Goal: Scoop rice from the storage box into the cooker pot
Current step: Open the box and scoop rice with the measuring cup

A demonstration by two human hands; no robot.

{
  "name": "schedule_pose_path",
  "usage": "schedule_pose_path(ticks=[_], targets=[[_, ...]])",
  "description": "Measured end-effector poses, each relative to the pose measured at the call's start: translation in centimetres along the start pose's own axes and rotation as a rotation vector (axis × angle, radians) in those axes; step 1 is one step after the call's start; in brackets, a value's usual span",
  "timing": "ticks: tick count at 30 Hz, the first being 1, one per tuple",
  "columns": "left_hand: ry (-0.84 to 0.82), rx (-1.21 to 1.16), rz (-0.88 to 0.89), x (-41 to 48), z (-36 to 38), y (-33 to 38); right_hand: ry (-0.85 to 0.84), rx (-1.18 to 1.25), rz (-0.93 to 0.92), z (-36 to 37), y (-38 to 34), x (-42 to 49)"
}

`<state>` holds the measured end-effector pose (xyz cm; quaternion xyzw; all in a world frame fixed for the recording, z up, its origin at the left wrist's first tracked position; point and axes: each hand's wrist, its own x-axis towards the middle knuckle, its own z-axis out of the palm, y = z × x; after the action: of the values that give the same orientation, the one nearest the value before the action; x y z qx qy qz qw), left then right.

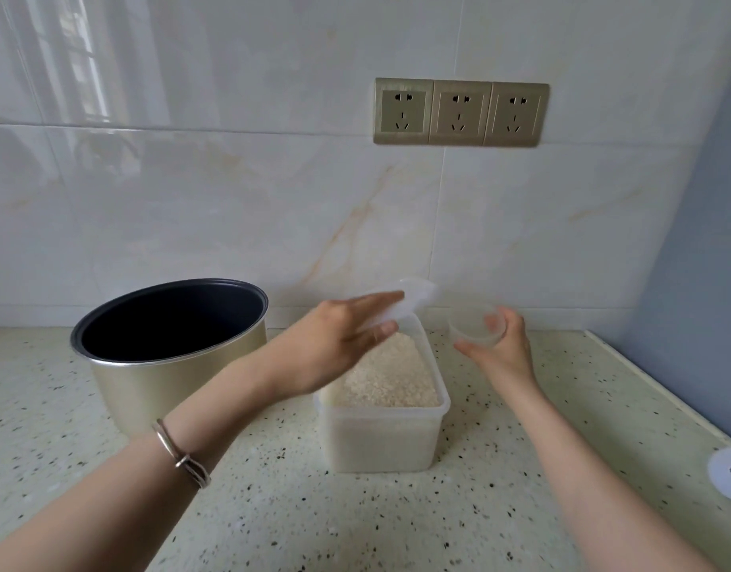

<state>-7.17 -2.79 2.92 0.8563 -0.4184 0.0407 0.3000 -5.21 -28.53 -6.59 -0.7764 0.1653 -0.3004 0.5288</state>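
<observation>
While I watch the head view, these are my readings:

Left hand: I see it reached across the far end of the storage box, fingers and thumb pinched on the edge of the translucent lid. A metal bangle sits on this forearm.

Lid: I see it lifted and tilted, raised off the back rim of the box; it is blurred, so I cannot tell whether any edge touches the box.

Right hand: I see it just right of the box, fingers curled round a small clear measuring cup, thumb underneath. The cup is off the counter and I make out no contents.

Storage box: translucent, rectangular, standing on the speckled countertop at centre, open at the top.

Rice: white grains filling the box almost to the rim.

Cooker pot: gold outside, dark inside, upright on the countertop left of the box, near it; the left forearm hides the gap between them. The part of the interior I can see looks bare.

Wall: marble-pattern tiles with a triple socket plate above the box.

Right edge: a round white object, partly cut off.
</observation>
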Motion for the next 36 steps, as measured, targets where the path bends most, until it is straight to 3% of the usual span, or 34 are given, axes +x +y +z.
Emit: schedule_pose_path(ticks=[3, 6, 10, 15, 17, 20, 22, 28, 36], targets=[[0.138, -0.168, -0.071, 0.5, -1.0, -0.1, -0.028, -0.044, -0.185, -0.4, -2.9, 0.3], [0.233, -0.307, -0.088, 0.5, -1.6, -0.5, -0.208, -0.199, -0.348, 0.2, -5.2, -0.1], [0.238, -0.364, -0.099, 0.3, -2.0, -0.9, -0.422, -0.601, -0.614, 2.1, -6.5, -0.9], [0.232, -0.380, -0.087, 0.1, -1.9, -0.8, -0.548, -0.939, -0.831, 3.8, -7.1, -1.5], [0.232, -0.381, -0.085, 0.1, -1.9, -0.8, -0.647, -1.000, -0.818, 4.1, -7.2, -1.5], [0.224, -0.381, -0.082, 0.1, -1.9, -1.0, -0.778, -0.862, -0.562, 4.3, -7.5, -1.5], [0.220, -0.382, -0.081, 0.0, -1.9, -1.2, -0.780, -0.782, -0.460, 4.6, -7.7, -1.4], [0.212, -0.366, -0.081, 0.1, -1.9, -1.2, -0.635, -0.814, -0.518, 5.9, -7.1, -1.2], [0.198, -0.329, -0.079, 0.1, -1.5, -1.4, -0.812, -0.848, -0.465, 7.2, -9.0, -3.3]])
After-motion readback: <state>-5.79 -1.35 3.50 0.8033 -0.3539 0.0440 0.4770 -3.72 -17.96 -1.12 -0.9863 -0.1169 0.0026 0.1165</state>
